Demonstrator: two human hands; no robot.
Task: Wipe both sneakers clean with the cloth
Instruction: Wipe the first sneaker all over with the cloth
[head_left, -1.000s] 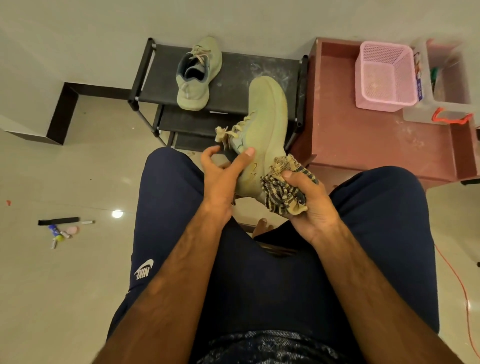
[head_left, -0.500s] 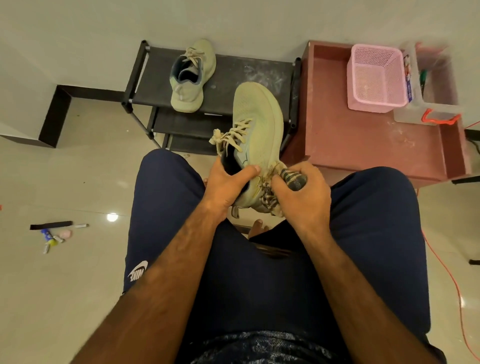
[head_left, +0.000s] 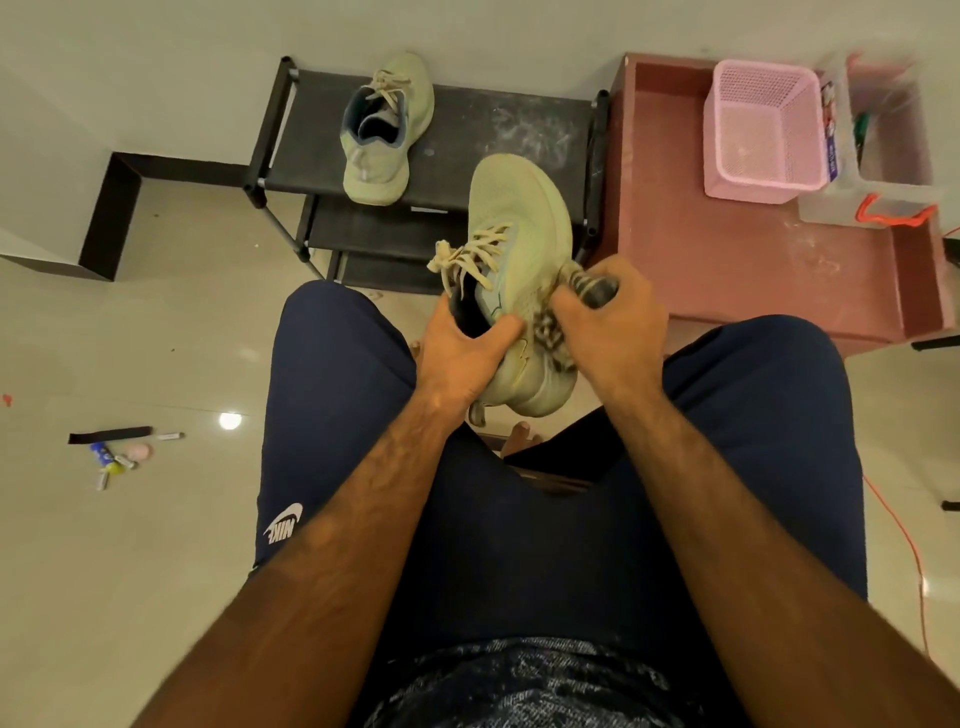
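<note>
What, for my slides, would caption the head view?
Left hand holds a sneaker, right hand presses a cloth to it; other sneaker sits on rack.

Most of the cloth (head_left: 592, 292) is buried in the right hand (head_left: 621, 325); only a striped, blurred wad shows past its fingers (head_left: 569, 312). The left hand (head_left: 460, 361) covers the sneaker (head_left: 519, 234) at its heel, and its own fingers are out of sight. The box (head_left: 883, 156) at far right is smeared, its contents unreadable. The bits (head_left: 111, 460) on the floor at left are too small to name. The cable (head_left: 904, 551) runs off the right edge.
</note>
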